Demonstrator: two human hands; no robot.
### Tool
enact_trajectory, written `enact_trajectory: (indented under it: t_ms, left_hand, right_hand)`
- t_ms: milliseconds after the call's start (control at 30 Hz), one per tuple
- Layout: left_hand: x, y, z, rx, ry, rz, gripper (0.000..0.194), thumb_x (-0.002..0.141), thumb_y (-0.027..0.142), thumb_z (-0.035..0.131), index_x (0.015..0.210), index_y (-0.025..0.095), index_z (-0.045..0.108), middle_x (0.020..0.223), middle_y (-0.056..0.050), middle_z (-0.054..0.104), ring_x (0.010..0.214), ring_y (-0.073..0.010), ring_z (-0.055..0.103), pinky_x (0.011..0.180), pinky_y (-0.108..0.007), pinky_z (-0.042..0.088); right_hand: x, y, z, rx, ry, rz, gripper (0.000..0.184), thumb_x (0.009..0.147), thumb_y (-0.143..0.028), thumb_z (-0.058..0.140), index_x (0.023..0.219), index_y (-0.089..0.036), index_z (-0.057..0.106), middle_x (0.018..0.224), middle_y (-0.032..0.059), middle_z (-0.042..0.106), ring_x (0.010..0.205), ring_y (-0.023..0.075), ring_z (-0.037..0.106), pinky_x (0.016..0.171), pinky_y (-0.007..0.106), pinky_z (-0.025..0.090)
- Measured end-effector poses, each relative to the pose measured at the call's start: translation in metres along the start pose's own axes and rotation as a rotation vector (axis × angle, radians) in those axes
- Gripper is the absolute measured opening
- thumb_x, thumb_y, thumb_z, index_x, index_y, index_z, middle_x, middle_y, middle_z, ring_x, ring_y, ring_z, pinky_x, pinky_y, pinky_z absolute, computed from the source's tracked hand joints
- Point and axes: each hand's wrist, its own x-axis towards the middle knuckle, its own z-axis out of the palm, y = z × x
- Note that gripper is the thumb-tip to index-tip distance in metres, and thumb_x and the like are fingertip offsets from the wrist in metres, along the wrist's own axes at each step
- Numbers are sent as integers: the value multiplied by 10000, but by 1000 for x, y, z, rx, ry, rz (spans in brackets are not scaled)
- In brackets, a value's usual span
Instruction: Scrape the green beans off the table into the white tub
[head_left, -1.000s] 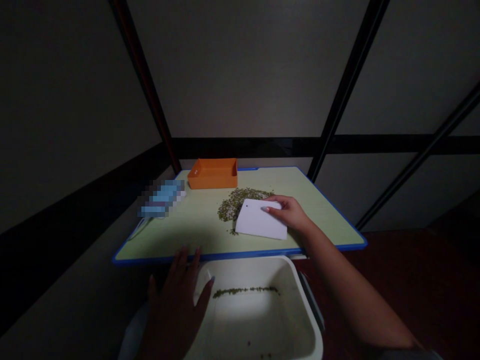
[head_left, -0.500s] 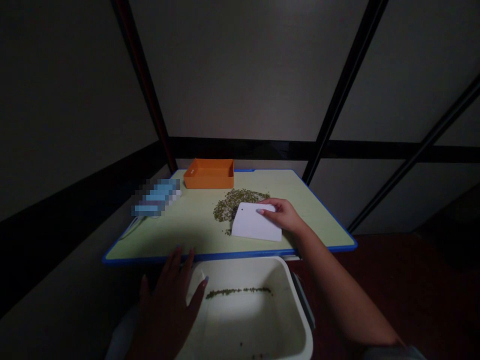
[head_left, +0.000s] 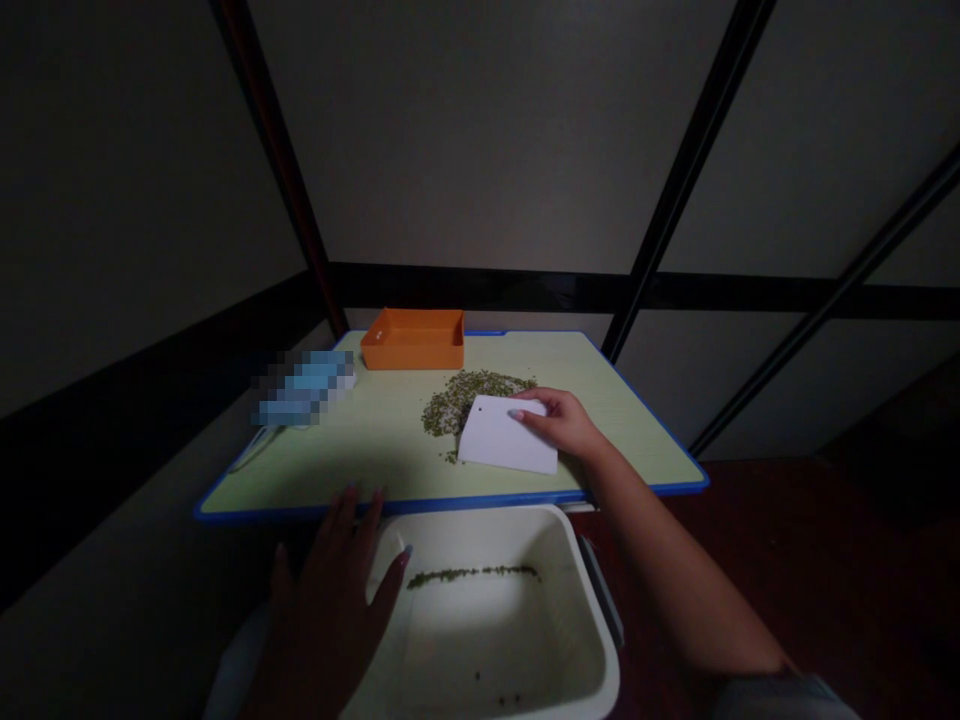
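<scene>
My right hand [head_left: 559,420] pinches a flat white scraper [head_left: 506,435] with a small hole in one corner, thumb on its near face and fingers behind. The scraper leans on the table at the near side of a loose pile of small green beans or grains [head_left: 446,408], hiding part of it. My left hand [head_left: 334,580], fingers spread, lies over the left rim of a white plastic bin [head_left: 480,525] below the table's front edge. Inside the bin, a line of grains runs along the far side of its floor, and a few lie nearer me.
An orange tray [head_left: 412,357] stands at the back left of the pale table [head_left: 622,430], which has a blue edge. Left of it lies a blurred blue object [head_left: 304,388] with a white cable. Dark-framed wall panels close in behind and on the left.
The whole scene sits slightly higher and further left in view. Between my hands, the scraper, the grains and the bin I see no clear change.
</scene>
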Motion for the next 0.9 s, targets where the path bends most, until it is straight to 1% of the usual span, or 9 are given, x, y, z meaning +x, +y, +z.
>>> enact_trajectory:
  t_ms: [200,367,567,800,900]
  left_hand:
    - [0,-2,4,-7,5,5,573,913,461,218,1445,266,307,1565,-69,274,1444,-261,279,1115,-673,228]
    - [1,0,2,6,8,15,570,914,448,223,1443,253,312,1566,-72,263,1445,-259,278,1117,-667,228]
    - [1,2,-4,1,-42,1,576,909,448,223,1441,249,320,1567,-74,268,1450,-258,264,1122,-664,221]
    - [1,-2,4,-15,10,20,572,913,466,230,1439,264,326,1561,-78,284,1442,-264,282,1114,-671,229]
    - [0,-2,6,-15,36,23,568,917,463,227,1446,271,303,1565,-66,275,1443,-256,281,1114,-672,228]
  right_hand:
    - [-1,-3,-1,31,7,-4,417,665,-447,733,946,-138,722,846,77,705,648,140,580,543,257,435]
    - [-3,-7,-2,44,-19,14,400,642,-431,746,907,-132,719,816,71,697,650,142,577,551,263,429]
    - [-2,-5,-3,21,-12,14,363,627,-395,740,877,-134,708,831,78,697,669,147,576,558,266,431]
    - [-1,-4,-4,-22,8,-13,366,641,-410,728,887,-139,710,832,85,701,701,169,600,563,274,446]
    - [-1,-2,-5,-28,25,-20,370,638,-411,736,889,-140,712,849,92,708,695,164,600,561,271,451]
